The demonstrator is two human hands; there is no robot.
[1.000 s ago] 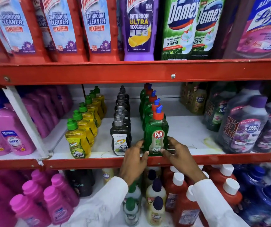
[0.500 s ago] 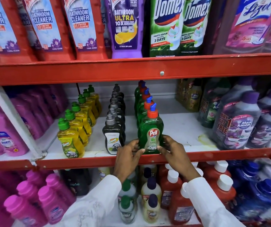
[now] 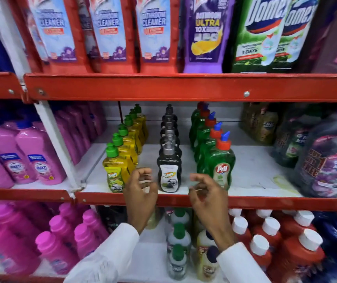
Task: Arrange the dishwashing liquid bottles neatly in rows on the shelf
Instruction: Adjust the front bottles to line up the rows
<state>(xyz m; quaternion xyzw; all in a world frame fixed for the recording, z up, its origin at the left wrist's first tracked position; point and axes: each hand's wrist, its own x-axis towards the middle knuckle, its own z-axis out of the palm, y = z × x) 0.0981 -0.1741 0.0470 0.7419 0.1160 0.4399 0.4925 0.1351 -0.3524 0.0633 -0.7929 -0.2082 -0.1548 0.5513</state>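
Note:
Three rows of dishwashing liquid bottles run front to back on the white middle shelf [image 3: 253, 170]. The left row is yellow with green caps [image 3: 116, 170]. The middle row is black with grey caps [image 3: 169, 172]. The right row is green Pril bottles with orange caps [image 3: 222, 166]. My left hand [image 3: 141, 188] hovers in front of the shelf edge, between the yellow and black front bottles, fingers curled and apart. My right hand [image 3: 206, 193] hovers between the black and green front bottles, holding nothing.
A red shelf rail [image 3: 285, 203] runs below the bottles. Large purple cleaner bottles [image 3: 330, 170] crowd the shelf's right end, pink bottles [image 3: 31, 160] stand to the left past a white upright. Tall cleaner bottles line the shelf above; red and small bottles stand below.
Both hands have let go of the front green Pril bottle and drawn back and left, now flanking the front black bottle. The view has shifted right relative to the shelf.

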